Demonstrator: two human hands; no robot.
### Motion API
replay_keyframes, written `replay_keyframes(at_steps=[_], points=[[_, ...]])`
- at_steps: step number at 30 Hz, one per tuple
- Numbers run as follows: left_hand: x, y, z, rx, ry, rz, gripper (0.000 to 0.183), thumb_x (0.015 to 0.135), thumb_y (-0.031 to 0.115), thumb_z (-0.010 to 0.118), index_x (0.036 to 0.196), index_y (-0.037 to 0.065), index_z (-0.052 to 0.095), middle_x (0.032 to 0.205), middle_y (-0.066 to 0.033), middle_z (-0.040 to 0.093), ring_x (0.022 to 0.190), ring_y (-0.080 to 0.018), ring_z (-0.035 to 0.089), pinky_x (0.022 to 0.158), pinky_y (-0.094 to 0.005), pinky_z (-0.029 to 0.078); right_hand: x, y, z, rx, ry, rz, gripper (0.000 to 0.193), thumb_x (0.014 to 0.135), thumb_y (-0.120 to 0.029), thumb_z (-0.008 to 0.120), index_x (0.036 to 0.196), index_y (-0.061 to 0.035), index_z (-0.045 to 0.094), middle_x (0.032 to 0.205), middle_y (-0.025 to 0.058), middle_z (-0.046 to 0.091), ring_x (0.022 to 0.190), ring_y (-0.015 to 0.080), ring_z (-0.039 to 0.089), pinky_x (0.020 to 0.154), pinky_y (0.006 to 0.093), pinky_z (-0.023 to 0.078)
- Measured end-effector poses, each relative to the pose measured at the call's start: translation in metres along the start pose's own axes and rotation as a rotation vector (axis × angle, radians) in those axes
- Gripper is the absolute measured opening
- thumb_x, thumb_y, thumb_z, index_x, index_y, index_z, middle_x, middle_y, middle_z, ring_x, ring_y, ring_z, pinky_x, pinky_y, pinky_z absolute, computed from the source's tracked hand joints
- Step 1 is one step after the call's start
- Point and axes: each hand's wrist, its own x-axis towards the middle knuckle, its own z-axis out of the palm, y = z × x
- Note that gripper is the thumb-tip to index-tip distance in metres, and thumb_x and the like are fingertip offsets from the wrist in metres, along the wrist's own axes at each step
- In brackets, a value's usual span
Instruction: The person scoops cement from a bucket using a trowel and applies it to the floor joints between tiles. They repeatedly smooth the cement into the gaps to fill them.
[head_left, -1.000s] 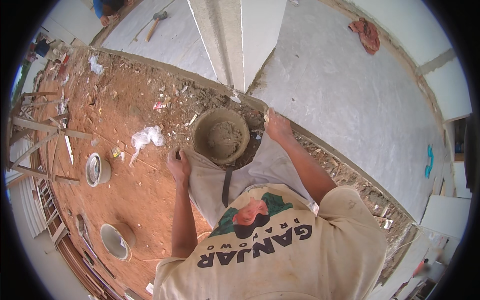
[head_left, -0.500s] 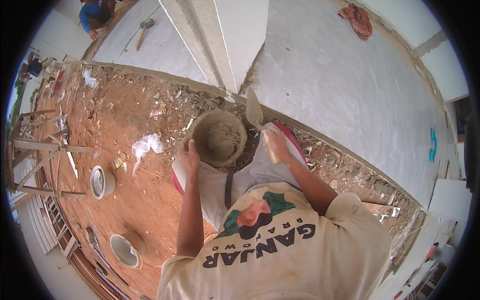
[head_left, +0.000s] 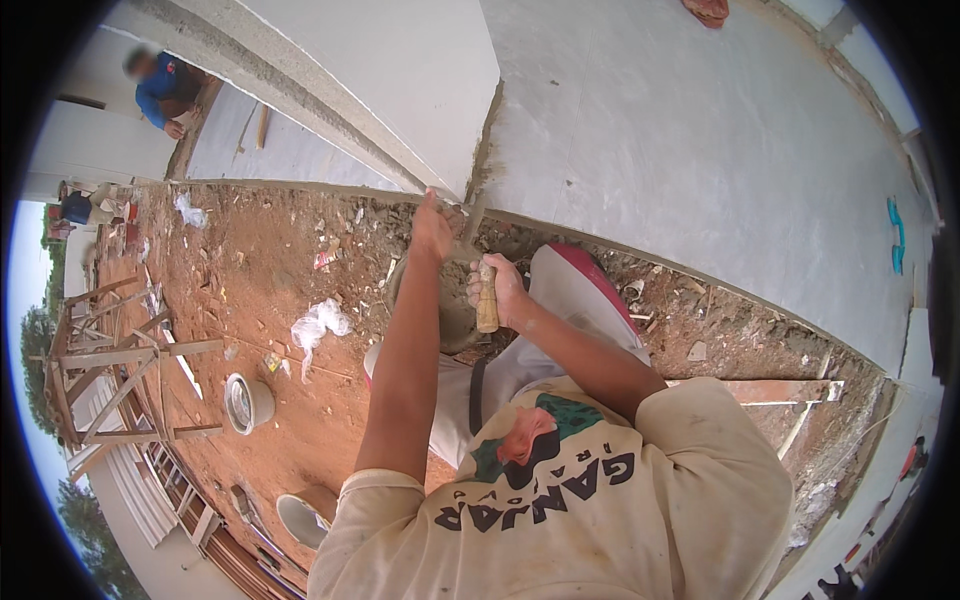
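My right hand [head_left: 503, 287] is closed round the wooden handle of a trowel [head_left: 487, 309]. The trowel's blade points away from me, toward the foot of the white wall corner [head_left: 440, 150], and is seen nearly edge-on. Stretched out beside the blade, my left hand [head_left: 432, 232] has its fingers extended at the base of that corner. Below my hands a round bucket [head_left: 461, 318] with grey mortar stands between my legs, partly covered by my left forearm and right hand.
A smooth grey floor slab [head_left: 690, 150] lies beyond a raised edge. On the red soil are a white plastic bag [head_left: 318, 325], two buckets [head_left: 249, 403] [head_left: 306, 515] and a wooden trestle [head_left: 120, 355]. A person in blue [head_left: 165, 92] crouches at the far left.
My left hand has left the bucket's rim and reached forward to the wall corner. The trowel has moved left, over the bucket toward the corner. My view has shifted and turned.
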Motion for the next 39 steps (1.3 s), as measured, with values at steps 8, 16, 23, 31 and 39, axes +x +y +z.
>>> replay_keyframes(at_steps=[8, 16, 23, 31, 39], points=[[0.003, 0.012, 0.009, -0.152, -0.001, -0.088, 0.08, 0.103, 0.044, 0.032, 0.153, -0.009, -0.001, 0.156, -0.037, 0.016, 0.146, -0.05, 0.017, 0.121, -0.056, 0.01, 0.017, 0.01, 0.001, 0.062, 0.046, -0.046, 0.026, 0.093, -0.037, 0.053, 0.092, -0.011, 0.056, 0.073, 0.0029, 0.053, 0.057, 0.0158, 0.052, 0.052, 0.0327, 0.046], [0.01, 0.025, 0.018, -0.134, 0.035, -0.148, 0.077, 0.101, 0.042, 0.026, 0.151, -0.013, 0.002, 0.155, -0.0401, 0.017, 0.147, -0.0506, 0.016, 0.121, -0.0561, 0.004, 0.028, 0.01, 0.007, 0.098, 0.042, -0.023, 0.028, 0.095, -0.037, 0.052, 0.092, -0.0101, 0.055, 0.071, 0.0042, 0.054, 0.057, 0.0176, 0.054, 0.051, 0.035, 0.047], [0.011, 0.034, 0.025, -0.166, 0.048, -0.174, 0.078, 0.099, 0.042, 0.026, 0.152, -0.012, 0.005, 0.155, -0.0412, 0.016, 0.148, -0.0496, 0.013, 0.121, -0.0568, 0.002, 0.031, 0.002, 0.013, -0.021, 0.077, -0.04, 0.031, 0.097, -0.04, 0.049, 0.093, -0.0094, 0.053, 0.07, 0.0049, 0.053, 0.056, 0.0176, 0.053, 0.05, 0.0346, 0.047], [0.016, 0.036, 0.018, -0.194, 0.077, -0.192, 0.079, 0.099, 0.042, 0.027, 0.152, -0.011, 0.004, 0.156, -0.04, 0.012, 0.145, -0.0515, 0.017, 0.12, -0.0595, 0.011, 0.022, -0.011, 0.025, -0.13, 0.108, -0.062, 0.027, 0.095, -0.035, 0.049, 0.09, -0.0092, 0.053, 0.07, 0.003, 0.051, 0.053, 0.0169, 0.051, 0.049, 0.0359, 0.046], [0.007, 0.036, 0.028, -0.292, 0.061, -0.219, 0.087, 0.1, 0.046, 0.03, 0.152, -0.012, -0.008, 0.158, -0.0385, 0.001, 0.149, -0.0506, 0.005, 0.121, -0.0565, 0.004, 0.013, -0.041, 0.009, -0.23, 0.13, -0.142, 0.029, 0.092, -0.038, 0.053, 0.094, -0.0089, 0.055, 0.071, 0.0029, 0.053, 0.054, 0.0166, 0.053, 0.049, 0.0348, 0.046]])
